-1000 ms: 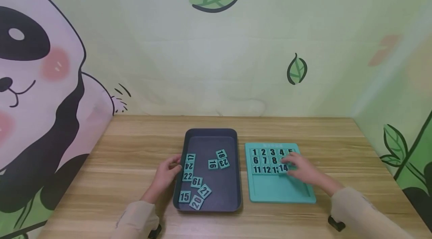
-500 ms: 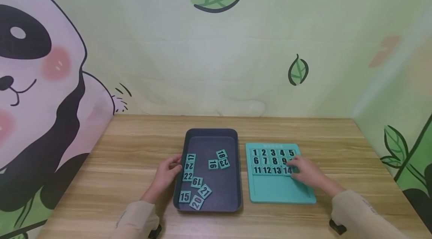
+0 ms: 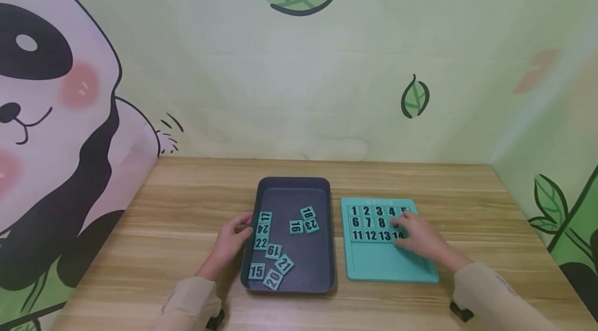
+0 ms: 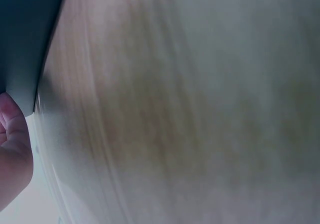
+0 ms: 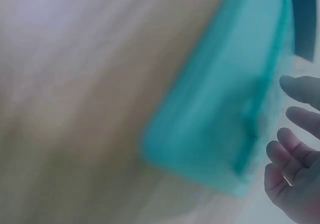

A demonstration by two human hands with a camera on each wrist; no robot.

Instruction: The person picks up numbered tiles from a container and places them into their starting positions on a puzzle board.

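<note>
My right hand (image 3: 424, 236) hovers over the right side of a turquoise number board (image 3: 385, 262), thumb and fingers spread apart. Nothing shows between its fingers in the right wrist view. Number tiles fill the board's upper rows; tile 14 (image 3: 397, 236) lies after tile 13 (image 3: 384, 236), partly behind my thumb. The board's lower part bears no tiles. At the left rim of a dark blue tray (image 3: 310, 263), my left hand (image 3: 229, 240) rests with thumb and fingertips against the edge. Several loose tiles, such as tile 15 (image 3: 256, 271) and tile 16 (image 3: 296, 226), lie in the tray.
Tray and board stand side by side on a wooden table (image 3: 196, 180), with a narrow gap between them. Behind the table hangs a green backdrop (image 3: 224, 87) with a panda and leaves printed on it.
Tile 14, tilted in my right fingers a second ago, now lies flat in its row. The right hand's thumb and fingers have parted from it. The left hand has stayed at the tray.
</note>
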